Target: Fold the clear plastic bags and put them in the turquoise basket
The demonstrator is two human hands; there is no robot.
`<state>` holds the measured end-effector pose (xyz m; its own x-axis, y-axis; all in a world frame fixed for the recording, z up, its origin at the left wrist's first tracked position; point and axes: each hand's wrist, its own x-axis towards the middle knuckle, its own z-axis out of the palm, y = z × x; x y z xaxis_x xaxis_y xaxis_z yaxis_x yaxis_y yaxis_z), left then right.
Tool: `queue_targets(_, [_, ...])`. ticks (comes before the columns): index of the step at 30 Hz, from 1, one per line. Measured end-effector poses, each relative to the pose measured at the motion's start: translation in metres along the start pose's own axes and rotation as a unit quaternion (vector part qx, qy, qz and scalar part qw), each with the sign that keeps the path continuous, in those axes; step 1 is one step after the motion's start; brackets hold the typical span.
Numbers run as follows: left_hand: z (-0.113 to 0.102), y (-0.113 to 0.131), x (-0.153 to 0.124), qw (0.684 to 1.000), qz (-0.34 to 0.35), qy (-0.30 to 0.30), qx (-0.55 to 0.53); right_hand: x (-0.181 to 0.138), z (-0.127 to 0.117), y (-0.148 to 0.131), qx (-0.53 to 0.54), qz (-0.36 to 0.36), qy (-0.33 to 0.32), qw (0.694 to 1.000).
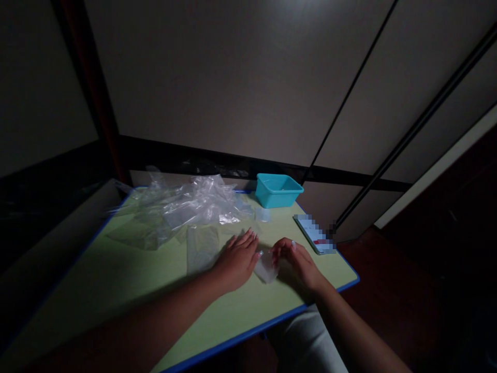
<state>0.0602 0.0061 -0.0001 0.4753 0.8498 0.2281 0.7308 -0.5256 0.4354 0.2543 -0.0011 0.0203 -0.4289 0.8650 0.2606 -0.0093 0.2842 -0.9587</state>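
A small translucent plastic bag lies between my two hands near the front of the table. My right hand has its fingers curled in on the bag's right edge, apparently pinching it. My left hand rests palm down with the fingers stretched out, and its thumb reaches the bag's left side. Left of that hand, a larger clear plastic bag lies flat on the tabletop. What lies under the left palm is hidden.
Crumpled clear plastic bags are heaped along the back of the blue-edged table. A turquoise basket stands at the back right, with a small clear square before it. A phone lies at the right edge.
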Motion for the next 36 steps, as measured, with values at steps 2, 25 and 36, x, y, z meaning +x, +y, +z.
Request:
queue_targets(2, [0.001,-0.002,0.003,0.998,0.005,0.023,-0.061,-0.001,-0.002,-0.008,-0.033,-0.031,-0.015,0.999])
queue_targets(25, [-0.009,0.006,0.009,0.677,-0.199,-0.025,-0.709,0.018,0.003,-0.027,-0.139,-0.146,-0.007,0.979])
queue_targets(36, [-0.005,0.003,0.012,0.679,-0.179,0.065,-0.709,0.027,0.012,0.0,0.007,-0.004,0.171,0.985])
